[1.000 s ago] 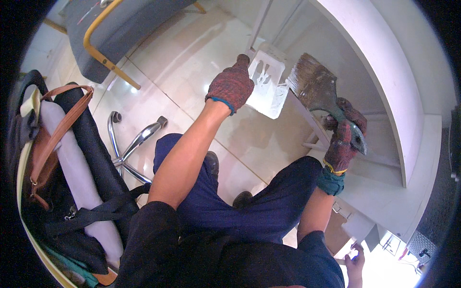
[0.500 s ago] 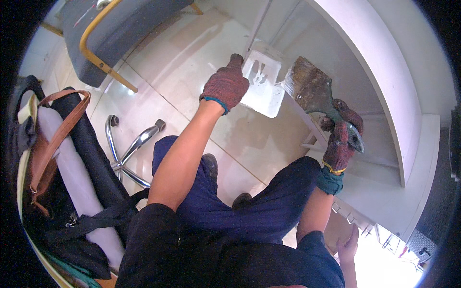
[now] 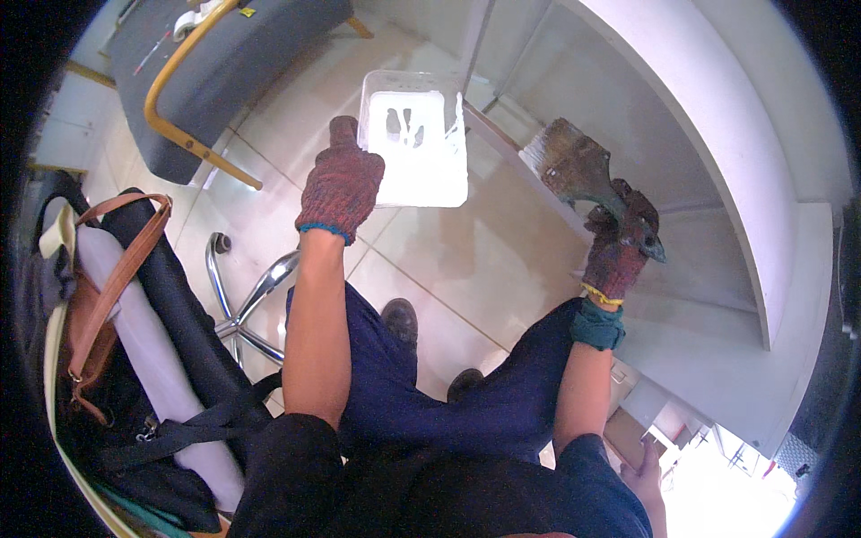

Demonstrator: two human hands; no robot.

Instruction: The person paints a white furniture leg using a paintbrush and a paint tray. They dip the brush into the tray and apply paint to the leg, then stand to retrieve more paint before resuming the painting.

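Note:
My left hand (image 3: 345, 184), in a dark red knit glove, grips the left side of a clear plastic container (image 3: 386, 83) above the floor. White paint (image 3: 423, 175) covers its bottom, with dark gaps and streaks toward the far end. A wide flat paintbrush (image 3: 567, 163) is in my right hand (image 3: 621, 240), gloved the same way, with the fingers wrapped round its dark handle. The brown bristles point up and left, their tips whitish, beside the white furniture's inner side. The brush and the container are apart.
White furniture with a curved edge (image 3: 726, 134) arches over the right side. A grey seat with a wooden frame (image 3: 157, 99) stands far left, near chrome chair legs (image 3: 235, 325). Bags (image 3: 117, 260) crowd the left. Another person's bare hand (image 3: 644, 477) shows at lower right.
My left hand has moved left with the container, which now shows more fully. My right hand and the brush have shifted slightly left, with the brush tilted a little differently.

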